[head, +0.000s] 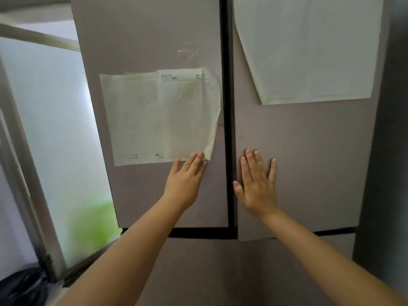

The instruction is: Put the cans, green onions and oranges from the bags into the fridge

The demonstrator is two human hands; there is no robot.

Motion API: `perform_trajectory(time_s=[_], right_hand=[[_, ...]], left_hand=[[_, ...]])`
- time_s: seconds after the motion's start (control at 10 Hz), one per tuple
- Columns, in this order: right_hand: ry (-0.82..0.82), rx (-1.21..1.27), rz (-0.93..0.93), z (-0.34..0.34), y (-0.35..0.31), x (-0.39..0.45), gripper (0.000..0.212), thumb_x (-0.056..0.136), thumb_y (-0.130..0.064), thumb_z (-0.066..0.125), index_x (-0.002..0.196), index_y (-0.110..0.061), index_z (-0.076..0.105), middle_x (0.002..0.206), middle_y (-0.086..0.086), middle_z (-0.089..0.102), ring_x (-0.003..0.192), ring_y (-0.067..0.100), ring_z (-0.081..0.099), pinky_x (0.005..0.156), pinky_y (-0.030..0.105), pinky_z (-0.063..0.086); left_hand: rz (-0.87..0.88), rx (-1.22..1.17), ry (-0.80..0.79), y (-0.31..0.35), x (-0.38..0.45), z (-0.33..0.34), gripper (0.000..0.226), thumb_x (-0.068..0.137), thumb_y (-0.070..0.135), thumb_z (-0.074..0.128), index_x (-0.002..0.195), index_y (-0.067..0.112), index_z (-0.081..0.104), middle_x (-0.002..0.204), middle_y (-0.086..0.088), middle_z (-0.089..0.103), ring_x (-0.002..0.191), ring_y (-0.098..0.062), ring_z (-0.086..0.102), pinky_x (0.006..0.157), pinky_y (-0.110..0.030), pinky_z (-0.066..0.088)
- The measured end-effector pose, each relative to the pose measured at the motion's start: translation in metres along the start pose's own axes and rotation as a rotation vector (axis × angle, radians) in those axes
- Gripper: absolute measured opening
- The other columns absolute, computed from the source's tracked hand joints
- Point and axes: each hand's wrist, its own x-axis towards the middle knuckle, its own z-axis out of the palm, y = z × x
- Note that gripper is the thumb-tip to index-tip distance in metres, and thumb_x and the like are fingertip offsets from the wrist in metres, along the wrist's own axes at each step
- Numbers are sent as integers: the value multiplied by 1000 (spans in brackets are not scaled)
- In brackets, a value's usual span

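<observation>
A tall pinkish-grey fridge fills the view, with two upper doors side by side. My left hand lies flat on the left door, its fingertips at the lower corner of a taped paper sheet. My right hand presses flat on the right door, fingers spread, next to the dark gap between the doors. Both hands hold nothing. The right door's lower edge stands slightly forward of the lower panel. No cans, green onions, oranges or bags can be made out.
A large paper sheet hangs on the right door. A frosted window with a metal frame stands to the left, with a green blur behind it. A dark plastic bag lies at the bottom left corner. A dark wall panel borders the fridge's right side.
</observation>
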Motion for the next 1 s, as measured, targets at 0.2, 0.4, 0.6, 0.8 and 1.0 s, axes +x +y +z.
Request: perform_trajectory(time_s=[0.2,0.4,0.6,0.8,1.0], right_hand=[[72,-54,-15,35,-1,2,57,98,-33,7,147,-11,-10,156,0,-21,145,15,-17,116,47,-12],[46,-48,-6,52,-3,2,56,97,-31,3,146,-7,-13,155,4,-24,145,18,-20,116,46,-13],[56,-52,-47,48,1,2,64,88,-27,30,146,-6,13,155,2,-25,145,16,-20,117,41,-12],[63,-10,-58,32,6,9,59,79,-22,38,135,-5,33,142,15,46,140,21,20,117,35,2],[41,273,-27,-5,9,43,38,74,-19,44,91,-1,72,98,16,73,98,23,59,79,37,49]], left_hand=[[3,8,9,0,-3,3,66,96,7,28,150,15,-10,157,-4,-22,147,-18,-16,119,-43,-2],[-38,16,6,1,1,6,69,93,4,30,151,16,-6,159,-3,-17,148,-18,-12,120,-42,-2],[-145,-188,549,15,11,28,50,69,11,35,110,-5,58,116,-24,66,109,-39,64,84,-52,53],[-229,-226,589,14,28,48,64,82,31,37,127,-13,49,131,-29,54,121,-40,54,107,-42,28],[-113,-242,818,-3,51,80,60,100,42,5,148,15,-20,155,4,-27,145,-9,-21,119,-25,-13]])
